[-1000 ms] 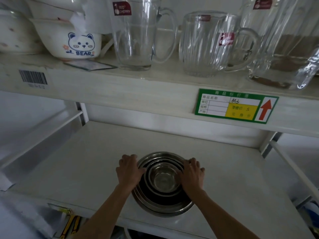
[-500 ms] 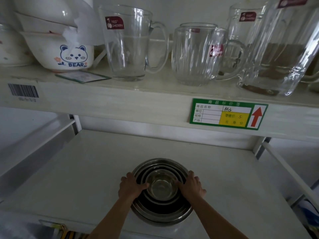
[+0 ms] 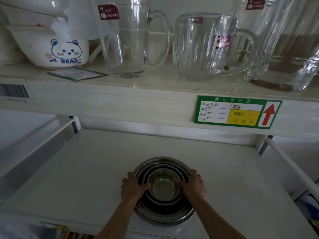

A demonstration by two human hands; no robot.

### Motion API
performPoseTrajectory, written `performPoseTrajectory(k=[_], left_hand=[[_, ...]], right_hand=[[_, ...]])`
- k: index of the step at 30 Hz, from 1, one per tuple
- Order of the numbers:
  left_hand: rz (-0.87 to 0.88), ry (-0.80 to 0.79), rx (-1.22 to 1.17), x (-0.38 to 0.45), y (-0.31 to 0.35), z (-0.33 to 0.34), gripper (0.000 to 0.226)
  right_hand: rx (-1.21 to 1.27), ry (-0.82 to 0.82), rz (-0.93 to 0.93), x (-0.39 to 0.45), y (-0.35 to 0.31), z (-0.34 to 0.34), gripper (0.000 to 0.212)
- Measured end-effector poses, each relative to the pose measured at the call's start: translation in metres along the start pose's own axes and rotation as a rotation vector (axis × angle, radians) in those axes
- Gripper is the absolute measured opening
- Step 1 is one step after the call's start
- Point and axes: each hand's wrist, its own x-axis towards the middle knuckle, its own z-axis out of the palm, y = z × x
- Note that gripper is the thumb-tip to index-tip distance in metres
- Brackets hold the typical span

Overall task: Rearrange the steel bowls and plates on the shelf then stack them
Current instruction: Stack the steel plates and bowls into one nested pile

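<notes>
Head view: round, shiny nested steel bowls (image 3: 164, 209).

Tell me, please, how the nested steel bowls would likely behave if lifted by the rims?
The nested steel bowls look rigid, so probably no flexing. Their polished rims may be slippery under the left hand and right hand. Loosely nested, the inner bowls could shift if tilted.

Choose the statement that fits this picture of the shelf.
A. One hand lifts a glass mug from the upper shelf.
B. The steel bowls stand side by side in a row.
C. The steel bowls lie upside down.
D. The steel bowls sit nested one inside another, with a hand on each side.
D: the steel bowls show concentric rims, openings up, with the left hand and right hand gripping opposite sides of the stack on the lower shelf.
</notes>
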Motion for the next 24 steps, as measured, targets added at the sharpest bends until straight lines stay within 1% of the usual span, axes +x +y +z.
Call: performPoseTrajectory(k=[5,9,15,19,21,24], left_hand=[[0.016,0.030,0.017,0.000,0.000,0.003,0.100],[0.021,0.036,0.026,-0.002,0.000,0.003,0.095],[0.036,-0.004,0.063,-0.005,-0.001,-0.001,0.108],[0.000,0.003,0.055,-0.008,0.003,-0.007,0.112],[0.005,0.075,0.008,-0.012,0.007,-0.010,0.105],[0.064,0.215,-0.081,-0.020,0.014,-0.015,0.082]], right_hand=[[-0.021,0.029,-0.016,-0.001,0.000,0.002,0.070],[-0.015,0.031,-0.027,-0.002,0.001,0.001,0.074],[0.003,-0.007,-0.023,-0.004,0.002,-0.003,0.083],[0.068,-0.025,0.034,-0.001,0.000,-0.007,0.086],[0.120,-0.002,0.075,-0.002,0.000,-0.010,0.085],[0.145,0.091,0.087,-0.007,-0.001,-0.017,0.074]])
